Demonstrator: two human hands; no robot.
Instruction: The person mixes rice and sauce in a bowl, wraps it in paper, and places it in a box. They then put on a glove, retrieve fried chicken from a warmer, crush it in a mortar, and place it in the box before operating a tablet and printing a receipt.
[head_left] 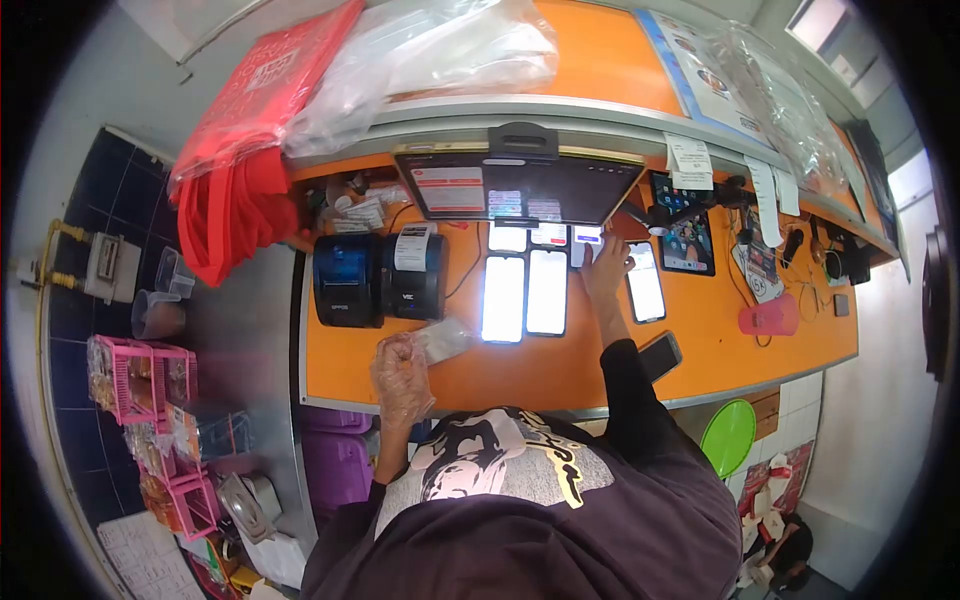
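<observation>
My left hand (402, 380), in a clear plastic glove, is raised near the table's front edge with its fingers curled. What they hold, if anything, is hidden. Beside its fingertips is a pale translucent plastic piece (447, 341); whether the hand grips it, I cannot tell. My bare right hand (606, 272) reaches forward, fingers apart, its fingertips at a small lit phone (583, 254) below the monitor. Left of that hand lie two bright phones, one white-screened (547, 292) and another (503, 300). To its right lies a lit phone (647, 282).
Two black printers (348, 282) stand at the left. A monitor (530, 185) spans the back, with a tablet (687, 235) to its right. A dark phone (660, 356) lies near my right forearm. A pink cup (768, 316) is farther right; red bags (240, 190) hang from the shelf.
</observation>
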